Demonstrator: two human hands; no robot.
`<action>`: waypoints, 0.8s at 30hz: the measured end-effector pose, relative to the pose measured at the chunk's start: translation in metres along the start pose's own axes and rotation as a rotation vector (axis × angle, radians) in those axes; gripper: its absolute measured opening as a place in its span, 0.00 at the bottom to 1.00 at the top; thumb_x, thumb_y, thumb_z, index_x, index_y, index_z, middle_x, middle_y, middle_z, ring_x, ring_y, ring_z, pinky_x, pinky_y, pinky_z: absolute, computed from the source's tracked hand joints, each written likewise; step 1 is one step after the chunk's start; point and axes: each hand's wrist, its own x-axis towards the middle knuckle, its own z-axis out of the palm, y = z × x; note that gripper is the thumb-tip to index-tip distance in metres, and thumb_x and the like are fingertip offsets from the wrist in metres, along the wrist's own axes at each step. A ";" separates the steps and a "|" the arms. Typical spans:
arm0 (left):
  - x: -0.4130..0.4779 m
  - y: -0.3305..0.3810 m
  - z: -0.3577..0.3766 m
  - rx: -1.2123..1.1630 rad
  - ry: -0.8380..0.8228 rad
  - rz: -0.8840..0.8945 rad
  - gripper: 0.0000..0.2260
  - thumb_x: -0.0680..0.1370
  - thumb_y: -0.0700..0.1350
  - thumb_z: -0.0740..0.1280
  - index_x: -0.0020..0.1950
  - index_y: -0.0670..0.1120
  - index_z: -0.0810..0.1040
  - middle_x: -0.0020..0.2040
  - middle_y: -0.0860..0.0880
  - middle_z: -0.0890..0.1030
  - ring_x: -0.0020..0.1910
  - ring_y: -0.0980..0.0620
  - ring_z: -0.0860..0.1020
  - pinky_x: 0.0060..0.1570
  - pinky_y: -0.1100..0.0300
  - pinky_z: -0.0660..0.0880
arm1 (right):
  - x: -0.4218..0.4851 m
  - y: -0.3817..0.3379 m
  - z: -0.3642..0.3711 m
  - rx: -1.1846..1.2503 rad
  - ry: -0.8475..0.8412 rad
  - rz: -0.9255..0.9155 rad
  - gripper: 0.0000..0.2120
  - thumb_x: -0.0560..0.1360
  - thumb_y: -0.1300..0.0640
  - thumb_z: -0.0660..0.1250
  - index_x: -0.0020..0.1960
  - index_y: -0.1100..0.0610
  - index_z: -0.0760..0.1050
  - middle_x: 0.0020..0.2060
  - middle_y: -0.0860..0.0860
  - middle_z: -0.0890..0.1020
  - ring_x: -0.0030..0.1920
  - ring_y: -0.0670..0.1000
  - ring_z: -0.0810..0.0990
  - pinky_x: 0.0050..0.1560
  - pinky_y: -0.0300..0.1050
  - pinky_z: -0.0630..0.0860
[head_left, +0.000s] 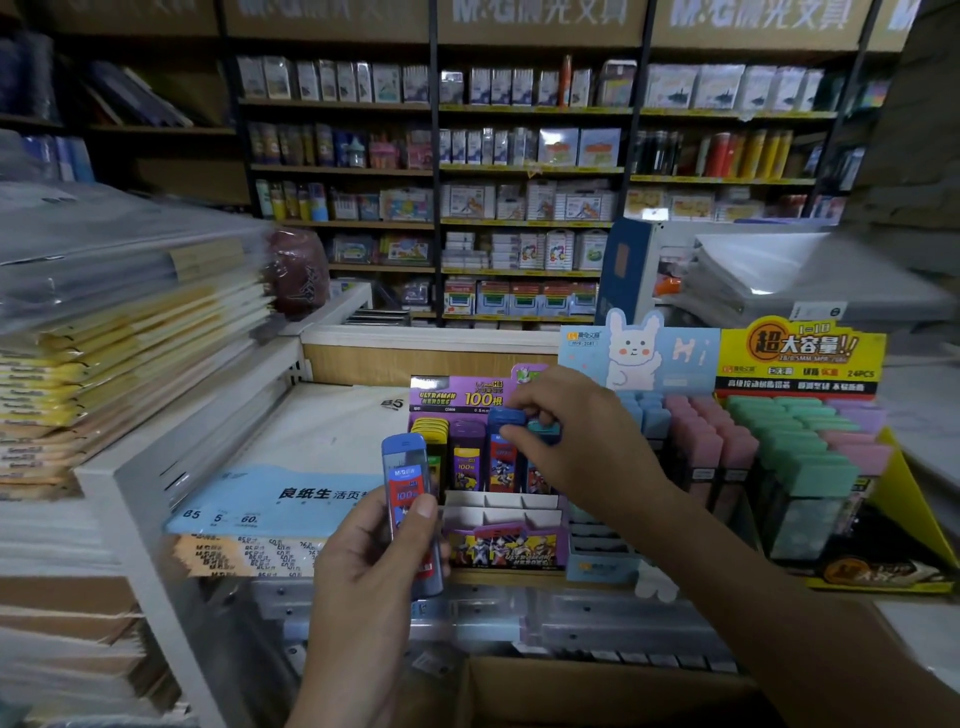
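Stocking appears partly done: left hand (374, 566) grips a slim blue plastic lead case (408, 486), right hand (571, 441) pinches a second blue case (501, 462) in the purple cardboard display box (457, 399), front slots (498, 512) unfilled.

Bare left grip (374, 566), bare right grip (571, 436)

The purple display box (457, 399) reads "ULTRAMAN HEROES 100", the yellow header (800, 358) "24PCS", the paper pack (291, 467) "B5".
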 end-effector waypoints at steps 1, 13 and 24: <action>0.000 0.001 0.000 -0.001 0.000 -0.002 0.13 0.71 0.53 0.71 0.52 0.52 0.86 0.36 0.48 0.83 0.34 0.54 0.81 0.31 0.64 0.77 | 0.000 0.001 0.001 -0.025 -0.008 -0.015 0.07 0.74 0.53 0.74 0.50 0.53 0.81 0.43 0.45 0.76 0.44 0.45 0.73 0.46 0.39 0.71; 0.002 0.007 0.004 0.022 -0.005 -0.006 0.06 0.71 0.50 0.72 0.46 0.51 0.85 0.34 0.45 0.84 0.34 0.51 0.84 0.29 0.60 0.79 | -0.007 0.000 0.006 -0.268 0.012 -0.062 0.11 0.69 0.49 0.77 0.48 0.54 0.82 0.43 0.49 0.78 0.48 0.54 0.75 0.53 0.51 0.67; 0.017 0.035 0.015 0.069 -0.099 0.122 0.10 0.77 0.51 0.68 0.49 0.46 0.85 0.43 0.46 0.86 0.40 0.52 0.83 0.36 0.59 0.81 | -0.072 0.002 -0.027 0.061 0.250 0.114 0.04 0.75 0.62 0.71 0.50 0.58 0.82 0.46 0.49 0.80 0.46 0.48 0.78 0.48 0.43 0.79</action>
